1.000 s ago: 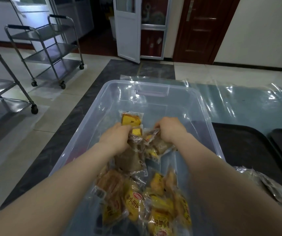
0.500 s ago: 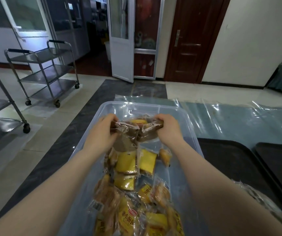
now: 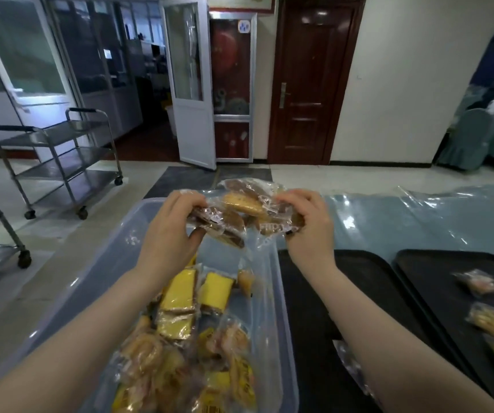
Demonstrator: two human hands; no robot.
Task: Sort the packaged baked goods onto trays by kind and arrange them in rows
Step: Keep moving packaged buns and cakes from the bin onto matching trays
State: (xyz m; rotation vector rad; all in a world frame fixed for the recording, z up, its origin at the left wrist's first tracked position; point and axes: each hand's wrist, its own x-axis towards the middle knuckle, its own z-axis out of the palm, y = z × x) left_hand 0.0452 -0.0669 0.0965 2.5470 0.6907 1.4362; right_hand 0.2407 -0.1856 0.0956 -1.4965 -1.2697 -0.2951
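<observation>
Both hands hold up a bunch of clear-wrapped brown baked goods [image 3: 245,210] above the far end of a clear plastic bin [image 3: 114,263]. My left hand [image 3: 171,236] grips the bunch's left side and my right hand [image 3: 311,231] grips its right side. Lower in the bin lie several yellow cake packets [image 3: 180,293] and other wrapped pastries [image 3: 144,356]. Right of the bin sit two black trays: the near tray [image 3: 359,281] and the far-right tray [image 3: 436,278], which carries wrapped pastries [image 3: 493,320] in a row.
A blue table under clear plastic sheeting [image 3: 388,216] holds the trays. Steel trolleys [image 3: 60,162] stand on the tiled floor to the left. A loose clear wrapper [image 3: 350,365] lies on the near tray by my right forearm.
Both hands have lifted the bunch of brown packets up out of the bin, from among the pile to above its far rim. The view has tilted upward.
</observation>
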